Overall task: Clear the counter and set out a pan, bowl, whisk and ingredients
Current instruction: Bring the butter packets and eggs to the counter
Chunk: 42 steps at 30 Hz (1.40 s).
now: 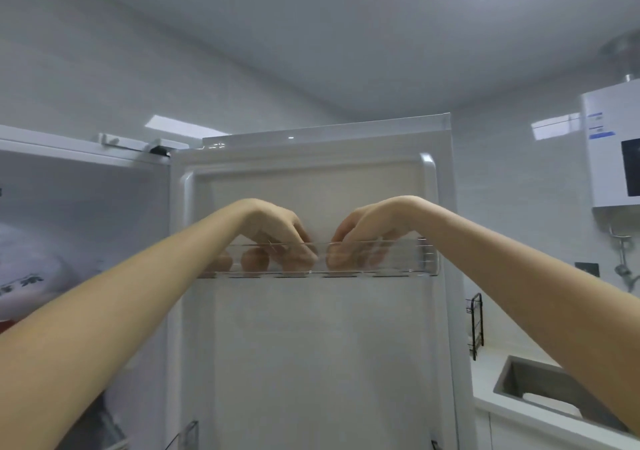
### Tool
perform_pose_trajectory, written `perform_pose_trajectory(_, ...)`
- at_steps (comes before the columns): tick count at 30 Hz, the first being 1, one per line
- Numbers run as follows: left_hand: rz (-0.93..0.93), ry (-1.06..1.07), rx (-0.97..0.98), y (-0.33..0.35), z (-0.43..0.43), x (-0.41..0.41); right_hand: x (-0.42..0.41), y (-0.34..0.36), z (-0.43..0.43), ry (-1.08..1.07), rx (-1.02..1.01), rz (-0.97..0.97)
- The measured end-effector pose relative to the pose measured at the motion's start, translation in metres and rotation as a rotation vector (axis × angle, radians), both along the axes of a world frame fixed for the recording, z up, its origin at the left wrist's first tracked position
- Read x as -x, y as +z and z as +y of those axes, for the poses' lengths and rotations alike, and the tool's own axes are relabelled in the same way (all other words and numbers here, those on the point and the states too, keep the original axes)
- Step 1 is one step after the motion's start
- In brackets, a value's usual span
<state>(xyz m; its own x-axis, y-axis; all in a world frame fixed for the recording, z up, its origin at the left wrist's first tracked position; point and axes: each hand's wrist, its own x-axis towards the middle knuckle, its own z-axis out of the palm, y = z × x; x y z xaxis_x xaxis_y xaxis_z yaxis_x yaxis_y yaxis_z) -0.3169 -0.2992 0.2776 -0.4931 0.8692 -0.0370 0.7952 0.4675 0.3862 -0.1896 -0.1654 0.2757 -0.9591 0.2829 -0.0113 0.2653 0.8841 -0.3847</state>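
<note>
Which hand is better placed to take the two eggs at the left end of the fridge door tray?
Left. The left hand dips into the tray right beside those eggs; the right hand sits farther right, with the left hand between.

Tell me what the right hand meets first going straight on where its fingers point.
The right hand points down into the clear door shelf; likely the shelf's floor first, unless something lies under it. Blur hides that.

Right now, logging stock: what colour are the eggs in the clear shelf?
Light brown eggs, head view.
</note>
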Motion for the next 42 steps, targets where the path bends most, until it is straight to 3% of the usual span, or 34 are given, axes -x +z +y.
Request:
perform_pose_trajectory(3, -0.021, 0.013, 0.063, 0.003, 0.005, 0.002, 0.005, -0.001, 0.001, 0.021, -0.013, -0.003)
perform_pose_trajectory(8, 0.005, 0.058, 0.007, 0.001, 0.004, 0.004, 0.007, -0.006, 0.004, 0.021, -0.011, 0.103)
perform_pose_trajectory(14, -0.006, 0.065, -0.321, -0.009, -0.005, -0.004, 0.002, -0.009, 0.001, -0.004, -0.063, 0.293)
perform_pose_trajectory(17, 0.071, 0.096, -0.553, -0.014, -0.009, -0.014, 0.003, -0.010, -0.003, -0.047, -0.055, 0.287)
perform_pose_trajectory(20, 0.012, 0.122, -0.753, -0.016, -0.016, -0.025, 0.005, -0.012, -0.006, -0.106, -0.056, 0.264)
perform_pose_trajectory(25, 0.027, 0.134, -0.927, -0.015, -0.038, -0.052, -0.004, -0.014, -0.011, -0.142, 0.026, 0.275)
perform_pose_trajectory(30, 0.117, 0.131, -0.988, -0.025, -0.062, -0.070, -0.019, -0.020, -0.025, -0.151, -0.010, 0.570)
perform_pose_trajectory(35, 0.126, 0.146, -1.171, -0.038, -0.082, -0.101, -0.063, -0.022, -0.047, -0.043, 0.089, 0.873)
perform_pose_trajectory(42, -0.112, 0.005, -1.254, -0.069, -0.080, -0.170, -0.137, -0.056, -0.053, -0.043, 0.053, 1.075)
